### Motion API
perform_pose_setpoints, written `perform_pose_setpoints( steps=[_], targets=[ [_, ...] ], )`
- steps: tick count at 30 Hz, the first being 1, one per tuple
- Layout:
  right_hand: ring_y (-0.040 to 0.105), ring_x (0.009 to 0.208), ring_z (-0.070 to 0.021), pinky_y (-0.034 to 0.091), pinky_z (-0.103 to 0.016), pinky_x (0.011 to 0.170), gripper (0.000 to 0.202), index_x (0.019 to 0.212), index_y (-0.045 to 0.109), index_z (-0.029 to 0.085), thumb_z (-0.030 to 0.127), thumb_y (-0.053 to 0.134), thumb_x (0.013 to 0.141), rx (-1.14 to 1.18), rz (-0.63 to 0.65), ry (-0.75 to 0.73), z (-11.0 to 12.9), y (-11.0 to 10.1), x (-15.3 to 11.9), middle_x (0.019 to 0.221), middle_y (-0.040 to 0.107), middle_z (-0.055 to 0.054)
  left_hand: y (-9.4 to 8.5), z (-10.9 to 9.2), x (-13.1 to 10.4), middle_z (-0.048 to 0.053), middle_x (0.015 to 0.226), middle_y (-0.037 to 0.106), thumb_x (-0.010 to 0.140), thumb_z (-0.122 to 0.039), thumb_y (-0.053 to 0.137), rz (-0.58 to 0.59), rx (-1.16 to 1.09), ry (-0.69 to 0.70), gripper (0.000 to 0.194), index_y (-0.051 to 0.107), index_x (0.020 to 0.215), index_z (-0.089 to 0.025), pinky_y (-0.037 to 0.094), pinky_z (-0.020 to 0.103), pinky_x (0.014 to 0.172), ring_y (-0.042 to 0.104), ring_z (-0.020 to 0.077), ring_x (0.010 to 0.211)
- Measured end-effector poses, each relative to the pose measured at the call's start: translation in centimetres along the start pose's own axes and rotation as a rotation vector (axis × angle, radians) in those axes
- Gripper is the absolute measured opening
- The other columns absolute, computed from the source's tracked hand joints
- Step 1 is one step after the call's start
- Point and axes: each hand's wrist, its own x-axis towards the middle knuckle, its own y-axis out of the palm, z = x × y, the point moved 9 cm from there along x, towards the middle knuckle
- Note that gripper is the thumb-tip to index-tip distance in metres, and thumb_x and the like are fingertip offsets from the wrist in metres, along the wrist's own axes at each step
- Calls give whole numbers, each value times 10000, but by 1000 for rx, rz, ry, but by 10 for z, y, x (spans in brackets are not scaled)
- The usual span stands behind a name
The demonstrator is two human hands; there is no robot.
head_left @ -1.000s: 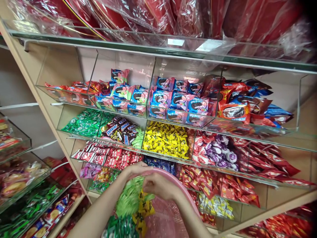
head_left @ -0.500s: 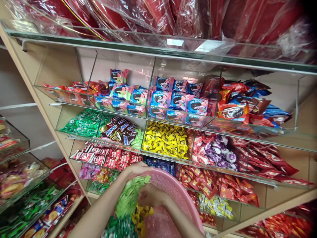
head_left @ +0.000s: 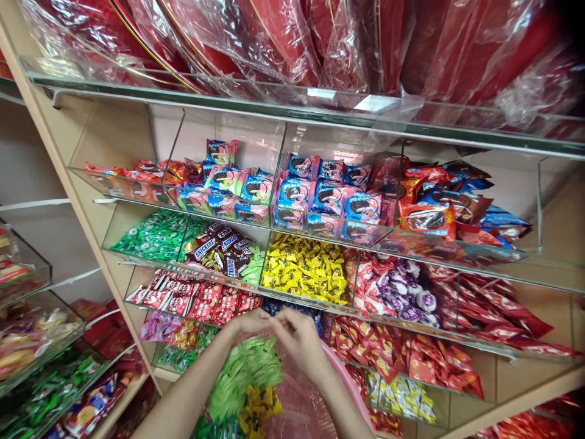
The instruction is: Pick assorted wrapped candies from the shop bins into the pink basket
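Note:
A pink basket point(head_left: 350, 372) at the bottom centre holds light green packets point(head_left: 249, 372), yellow packets point(head_left: 260, 405) and dark green packets point(head_left: 217, 427). My left hand point(head_left: 251, 324) is at the basket's far rim, fingers curled, touching or very near my right hand. My right hand point(head_left: 295, 335) is beside it over the far side of the basket, fingers bent toward the left one. What either hand grips is hidden by the fingers. Snickers bars point(head_left: 223, 250) and yellow candies point(head_left: 306, 268) lie in shelf compartments beyond the hands.
Glass-fronted shelves hold blue and pink cookie packs point(head_left: 326, 195), purple-wrapped candies point(head_left: 402, 289) and red packets point(head_left: 365, 341). Plastic-wrapped red items point(head_left: 283, 42) sit on top. Another rack with green packets point(head_left: 59, 384) stands at the left.
My right hand has moved up and forward from over the light green packets to beside my left hand. More of the green and yellow packets shows. The shelves appear slightly lower in view.

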Motion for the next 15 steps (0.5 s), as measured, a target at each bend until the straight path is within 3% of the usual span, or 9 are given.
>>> perform_pose_setpoints(
  steps=[4,7,10,15],
  targets=[
    [476,766,-140,352,-265,713,159,815,545,180,265,412,832,-168,-304,-81,4,-51,2,779,553,-30,1,-3,-5,-31,534,486,561,-571,599,7,-48,-27,464,593,649,-115,289,197,473,383,67,476],
    [465,884,-170,327,-322,794,158,898,552,191,256,432,820,-344,-398,-106,-1,-68,1,906,560,-55,-1,-3,-6,-36,502,472,552,-579,603,-22,-42,-52,469,580,620,-116,272,197,453,368,64,450],
    [446,960,-185,296,-354,839,159,897,570,207,271,451,812,-449,-364,-149,2,-66,7,984,554,-57,-3,-2,-6,-39,495,457,551,-574,609,-42,-33,-55,467,571,605,-112,256,193,447,355,58,446],
    [417,1042,-192,267,-368,871,162,856,580,210,309,460,813,-460,-227,-254,17,-46,21,1042,553,-55,-2,-4,-9,-33,521,476,570,-569,597,-41,-57,-37,460,592,636,-114,267,197,464,354,59,455]
  ],
)
